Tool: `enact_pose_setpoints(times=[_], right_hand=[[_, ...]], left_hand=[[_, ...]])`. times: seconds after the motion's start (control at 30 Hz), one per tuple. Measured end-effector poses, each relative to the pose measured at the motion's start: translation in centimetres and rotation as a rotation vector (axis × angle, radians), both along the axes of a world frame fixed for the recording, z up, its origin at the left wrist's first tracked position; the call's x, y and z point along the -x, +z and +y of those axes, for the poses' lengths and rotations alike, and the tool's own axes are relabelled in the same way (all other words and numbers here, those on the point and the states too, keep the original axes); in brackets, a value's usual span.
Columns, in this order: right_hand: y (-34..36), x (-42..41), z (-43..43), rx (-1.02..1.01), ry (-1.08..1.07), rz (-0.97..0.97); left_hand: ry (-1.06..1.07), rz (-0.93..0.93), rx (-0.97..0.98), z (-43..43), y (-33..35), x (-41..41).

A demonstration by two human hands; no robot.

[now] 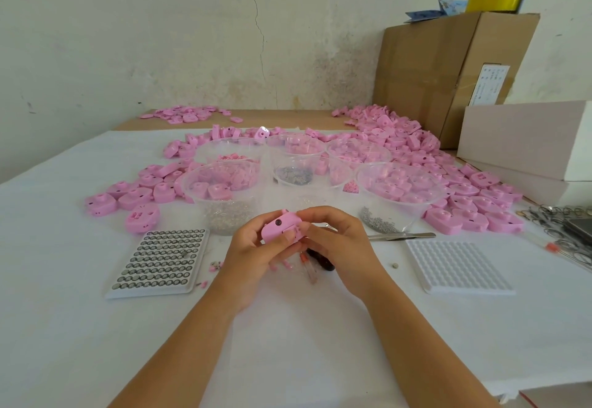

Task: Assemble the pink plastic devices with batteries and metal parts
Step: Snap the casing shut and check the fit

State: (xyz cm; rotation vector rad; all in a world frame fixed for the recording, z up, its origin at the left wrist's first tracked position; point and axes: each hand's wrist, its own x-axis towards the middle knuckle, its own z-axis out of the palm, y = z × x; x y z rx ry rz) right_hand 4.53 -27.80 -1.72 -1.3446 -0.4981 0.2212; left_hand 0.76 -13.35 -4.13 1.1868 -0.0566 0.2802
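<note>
Head view: left hand (248,247) and right hand (333,241) both grip one pink plastic device (281,226) above the bench (288,327).

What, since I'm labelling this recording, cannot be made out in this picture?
Head view only:
Pink device: its right end and underside are covered by fingers of the left hand and right hand.
Dark object on the table: mostly hidden under the right hand.
Label on the cardboard box: print too small to read.
Wire rings: cut off by the right edge.
</note>
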Motion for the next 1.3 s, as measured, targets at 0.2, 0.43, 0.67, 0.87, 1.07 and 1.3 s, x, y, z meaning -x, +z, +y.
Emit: enact_pose_setpoints(times=[0.2, 0.43, 0.67, 0.87, 1.07, 1.3], right_hand=[[0.14, 0.1, -0.02, 0.041, -0.047, -0.055], [0.0, 0.17, 0.07, 0.074, -0.063, -0.156], [-0.1, 0.17, 0.18, 0.066, -0.099, -0.171], [-0.22, 0.14, 0.06, 0.061, -0.074, -0.154], [-0.33, 0.08, 0.09, 0.039, -0.116, -0.173], [-0.36, 0.34, 0.23, 0.055, -0.137, -0.189]], left_hand=[[-0.053, -0.009, 0.021, 0.15, -0.05, -0.07], [-0.067, -0.009, -0.019, 0.29, -0.16, -0.1], [-0.043, -0.01, -0.034, 0.35, -0.03, -0.04], [-0.083, 0.009, 0.077, 0.21, 0.31, -0.01], [-0.148, 0.009, 0.118, 0.13, 0.52, 0.17], [-0.098, 0.012, 0.123, 0.05, 0.59, 0.06]])
